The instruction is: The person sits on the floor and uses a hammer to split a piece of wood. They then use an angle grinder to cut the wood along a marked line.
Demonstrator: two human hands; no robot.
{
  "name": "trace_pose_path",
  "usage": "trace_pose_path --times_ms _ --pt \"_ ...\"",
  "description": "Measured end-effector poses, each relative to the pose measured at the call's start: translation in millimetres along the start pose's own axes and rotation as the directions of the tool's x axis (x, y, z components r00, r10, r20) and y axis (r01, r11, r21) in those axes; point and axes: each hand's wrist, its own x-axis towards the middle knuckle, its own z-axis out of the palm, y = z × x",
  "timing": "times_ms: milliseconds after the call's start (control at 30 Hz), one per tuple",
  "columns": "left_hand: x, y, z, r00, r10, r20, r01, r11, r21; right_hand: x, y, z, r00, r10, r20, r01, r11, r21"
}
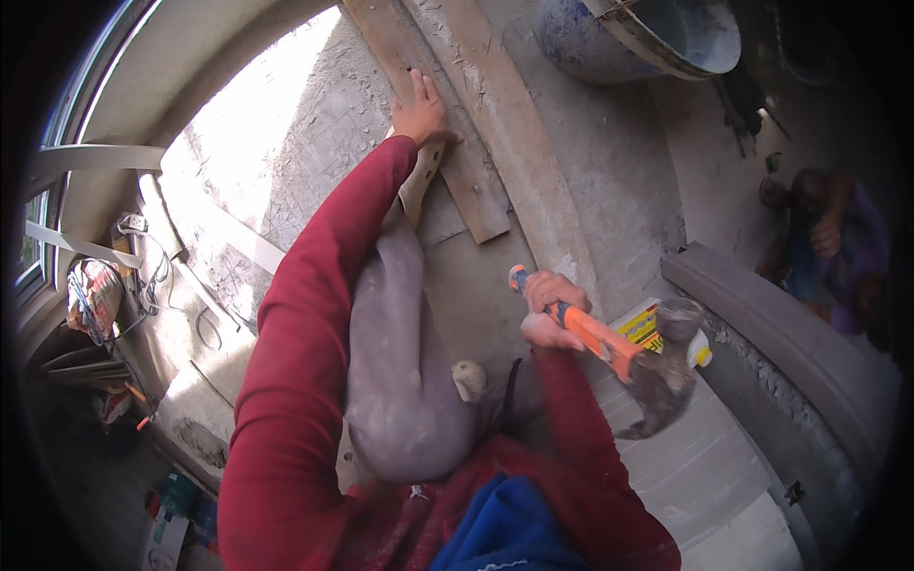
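Note:
My left hand [420, 116] lies on a narrow wooden plank [455, 157] on the floor, its fingers stretched along the board. My right hand [554, 309] is wrapped round the orange handle of a claw hammer [602, 343], raised off the floor near my right side. The dark hammer head is slightly blurred. Just below my left hand, my foot in a beige perforated clog [417, 186] rests against the plank's edge. A second, wider board [519, 143] runs alongside the plank on its right.
A dirty bucket [609, 48] stands at the far right. Beside the hammer is a yellow-labelled container [643, 328], near a grey beam [762, 324]. Another person [828, 238] sits at the right. Cables [157, 276] and a bundle [95, 297] lie at the left.

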Motion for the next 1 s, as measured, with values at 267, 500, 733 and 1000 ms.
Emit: trace_pose_path --times_ms 267,500,733,1000 --pt "-1.1 3.8 -12.9 1.000 -0.014 0.020 0.013 0.999 0.052 5.7 -4.8 -10.2 0.715 0.698 -0.040 -0.655 0.649 -0.389" --pt "-1.9 1.6 -2.4 0.997 0.009 -0.071 -0.008 1.000 0.021 1.6 35.7 21.0 0.979 0.202 0.006 -0.182 0.897 -0.403" --pt "-1.2 0.0 -2.9 0.998 0.010 -0.057 -0.010 1.000 0.008 -0.1 10.3 -10.6 0.770 0.612 -0.181 -0.636 0.760 -0.137" --pt "-6.4 0.7 -5.2 1.000 0.011 -0.009 -0.011 0.999 0.034 -0.4 35.2 22.9 0.776 0.629 -0.048 -0.448 0.496 -0.744"
